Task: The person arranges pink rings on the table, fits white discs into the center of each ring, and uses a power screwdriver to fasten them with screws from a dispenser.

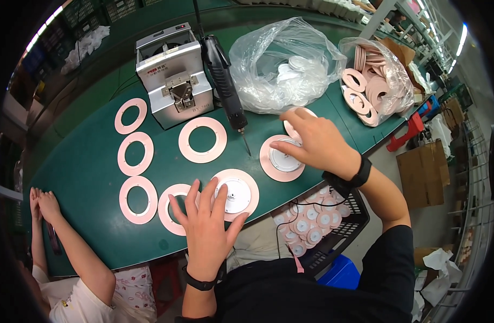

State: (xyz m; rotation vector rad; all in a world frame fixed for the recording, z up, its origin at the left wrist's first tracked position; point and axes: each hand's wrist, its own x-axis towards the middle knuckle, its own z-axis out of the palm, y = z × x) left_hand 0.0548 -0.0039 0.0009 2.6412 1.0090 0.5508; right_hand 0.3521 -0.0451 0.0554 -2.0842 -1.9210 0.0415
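My left hand lies with fingers spread over a pink ring with a white disc in its middle. Its outer fingers reach over a plain pink ring beside it. Over at the right, my right hand has its thumb stretched over another pink ring with a white disc. The other fingers of that hand rest on a further pink ring, partly hidden beneath them. A black electric screwdriver hangs bit-down between the hands, touching neither.
Several pink rings lie at left, beside a silver machine. Clear bags hold white discs and pink rings. A black crate of ringed discs stands below the table. Another person's hands rest at the left edge.
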